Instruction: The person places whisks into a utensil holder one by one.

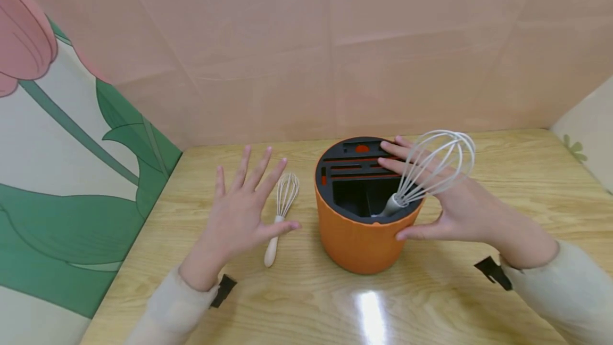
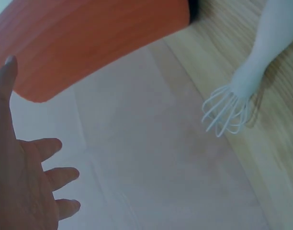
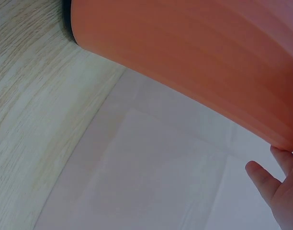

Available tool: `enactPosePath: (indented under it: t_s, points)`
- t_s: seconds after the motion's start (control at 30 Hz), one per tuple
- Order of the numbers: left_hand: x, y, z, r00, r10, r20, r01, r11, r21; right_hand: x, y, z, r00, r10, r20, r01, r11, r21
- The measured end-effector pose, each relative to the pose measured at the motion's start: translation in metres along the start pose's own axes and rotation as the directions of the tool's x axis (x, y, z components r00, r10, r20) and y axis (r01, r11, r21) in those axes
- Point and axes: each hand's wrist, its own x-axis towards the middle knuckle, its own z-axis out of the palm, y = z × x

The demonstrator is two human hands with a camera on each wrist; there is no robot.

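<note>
An orange utensil holder [image 1: 361, 249] with a black slotted top stands upright on the table. In its front compartment leans a large whisk [image 1: 394, 205], wire head up and tilted right; most of its handle is hidden inside. My right hand [image 1: 462, 212] is at the holder's right side, fingers stretched over the rim behind the whisk wires and thumb by the front wall. A smaller whisk [image 1: 271, 251] lies on the table left of the holder. Over the table beside it, my left hand [image 1: 237, 220] is spread with nothing in it, its thumb passing over the small whisk's handle.
The wooden table [image 1: 297, 313] meets a pinkish cloth backdrop [image 1: 268, 68] behind the holder. At the left rises a panel with printed leaves and a tulip [image 1: 72, 217]. A pale panel [image 1: 591, 121] borders the right side.
</note>
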Motion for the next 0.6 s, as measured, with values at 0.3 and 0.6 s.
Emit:
enactPosePath:
  t_s: [0.3,0.6]
  points:
    - [-0.001,-0.009,0.019,0.996,-0.053,0.078,0.052,0.998,0.024,-0.001,0.0,0.0,1.0,0.011,0.005,-0.011,1.0,0.001]
    - [-0.005,-0.019,0.046,0.982,-0.098,0.162,0.096,0.995,0.025,0.0,0.0,0.0,1.0,0.016,0.008,-0.016,1.0,0.007]
